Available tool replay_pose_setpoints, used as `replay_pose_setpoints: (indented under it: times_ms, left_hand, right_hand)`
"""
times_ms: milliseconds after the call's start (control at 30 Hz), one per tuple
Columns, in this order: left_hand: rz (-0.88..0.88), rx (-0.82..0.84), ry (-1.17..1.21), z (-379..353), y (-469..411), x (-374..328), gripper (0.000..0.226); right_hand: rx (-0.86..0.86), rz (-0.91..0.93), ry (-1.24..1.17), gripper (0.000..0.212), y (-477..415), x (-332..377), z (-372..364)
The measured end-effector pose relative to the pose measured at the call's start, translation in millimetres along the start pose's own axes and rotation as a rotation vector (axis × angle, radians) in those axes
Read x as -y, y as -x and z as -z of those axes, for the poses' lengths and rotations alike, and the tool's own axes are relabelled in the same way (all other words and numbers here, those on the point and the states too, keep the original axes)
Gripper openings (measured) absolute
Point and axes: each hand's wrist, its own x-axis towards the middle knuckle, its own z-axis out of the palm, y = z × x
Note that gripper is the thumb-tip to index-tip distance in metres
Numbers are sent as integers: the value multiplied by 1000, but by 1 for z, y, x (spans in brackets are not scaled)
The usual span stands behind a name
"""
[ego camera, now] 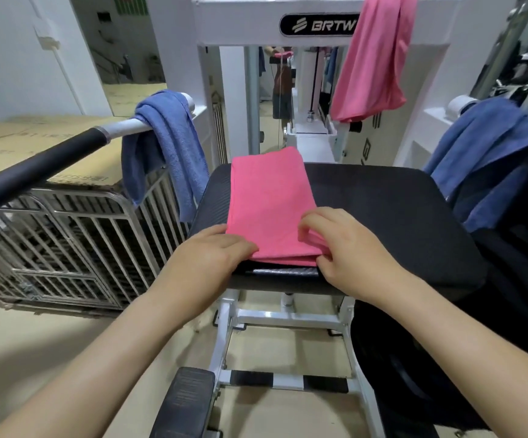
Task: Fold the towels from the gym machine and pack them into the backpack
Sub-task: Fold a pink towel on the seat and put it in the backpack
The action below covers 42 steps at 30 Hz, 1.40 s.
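Folded towel [269, 210] on the black bench [382, 210] of the gym machine, seen from the head camera. The towel is a narrow pink strip whose long axis runs straight away from the person, from the near bench edge toward the white frame [240, 23]. Both hands meet it at the near short edge, one at each corner, so neither is markedly nearer. The right hand [348, 248] curls over the near-right corner, fingers on top and thumb at the edge below, pinching the layers. The left hand [212, 251] touches the near-left corner with gently bent fingers; whether it grips the cloth cannot be told, as the fingertips are hidden at the hem. The whole length of cloth lies ahead of the hands, so the next fold probably carries the near edge forward along the long axis onto the far edge. Three towels remain unfolded: a pink towel [376, 58] hung from the frame, a blue towel [167, 147] on the left bar and another blue one [490, 147] at right. A black mass [515, 305] right of the bench may be the backpack.
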Motion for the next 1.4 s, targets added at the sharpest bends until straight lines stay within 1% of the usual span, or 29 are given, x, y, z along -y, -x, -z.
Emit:
replay_pose_setpoints:
  times_ms: [67, 100, 167, 200, 267, 300, 333, 400, 433, 533, 600, 667, 733, 800, 833, 900, 933, 967, 1000, 1033, 1067, 1100, 1133, 1200, 1267, 1333, 1400]
  left_hand:
    - [5, 57, 21, 8, 7, -3, 41]
    - [6, 69, 13, 11, 10, -4, 45]
    - [29, 100, 51, 20, 14, -9, 41]
    - [53, 115, 117, 24, 16, -10, 37]
    - [147, 142, 319, 32, 17, -13, 30]
    - [198, 162, 429, 35, 18, -14, 25]
    - [235, 191, 524, 39, 18, -14, 20]
    - [246, 239, 637, 49, 20, -16, 12]
    - [238, 249, 677, 54, 21, -17, 9]
    - [247, 246, 829, 62, 26, -14, 7]
    - [273, 237, 969, 59, 23, -9, 14]
    - [295, 190, 1067, 55, 16, -3, 22]
    - [303, 113, 1037, 51, 4, 2, 28]
    - [324, 63, 918, 47, -9, 5, 28]
    - [361, 61, 892, 45, -15, 7, 28]
    - [491, 125, 975, 42, -23, 13, 32]
    - [545, 160, 1047, 38, -24, 16, 40]
    - [564, 162, 1105, 35, -24, 18, 52]
    - [561, 133, 1135, 32, -23, 20, 64]
    - [548, 86, 1152, 29, -23, 22, 70]
    - [535, 33, 1154, 27, -23, 23, 71]
    - [526, -16, 1147, 24, -25, 25, 68]
    - [521, -57, 1118, 22, -28, 26, 61]
    - [528, -131, 990, 18, -38, 30, 50]
    - [555, -129, 811, 14, -50, 34, 46]
    - [542, -54, 590, 5, -58, 36, 43]
    - [511, 3, 398, -4, -63, 36, 41]
  right_hand:
    - [73, 24, 33, 32, 10, 6, 7]
    - [80, 49, 66, 26, 15, 9, 10]
    - [75, 115, 107, 17, 26, 13, 14]
    - [119, 136, 94, 26, 30, 15, 16]
    - [261, 163, 71, 63, 38, 19, 19]
    - [284, 187, 116, 72, 41, 19, 19]
    - [266, 228, 179, 70, 42, 18, 17]
    - [177, 275, 256, 43, 39, 16, 17]
    - [165, 252, 217, 32, 36, 17, 22]
    - [238, 184, -18, 12, 27, 24, 38]
    - [238, 118, -212, 13, 18, 23, 43]
    - [231, 37, -363, 22, 4, 16, 42]
    - [245, -58, -486, 27, -14, 8, 36]
    - [221, -108, -553, 24, -33, 4, 25]
    - [200, -115, -547, 24, -42, 4, 20]
    - [167, -120, -480, 29, -58, 4, 11]
    - [168, -138, -451, 29, -65, 4, 8]
    - [189, -162, -423, 28, -71, 5, 6]
    - [224, -184, -394, 25, -77, 3, 5]
    - [263, -199, -371, 24, -81, 3, 5]
    - [291, -207, -351, 28, -85, 2, 5]
    - [293, -208, -335, 32, -89, 3, 6]
    - [255, -204, -304, 33, -93, 3, 7]
    - [106, -172, -187, 28, -102, 4, 11]
    - [20, -154, -87, 23, -111, 2, 11]
    - [64, -163, 15, 26, -117, -1, 4]
    - [114, -170, 97, 23, -122, -6, -7]
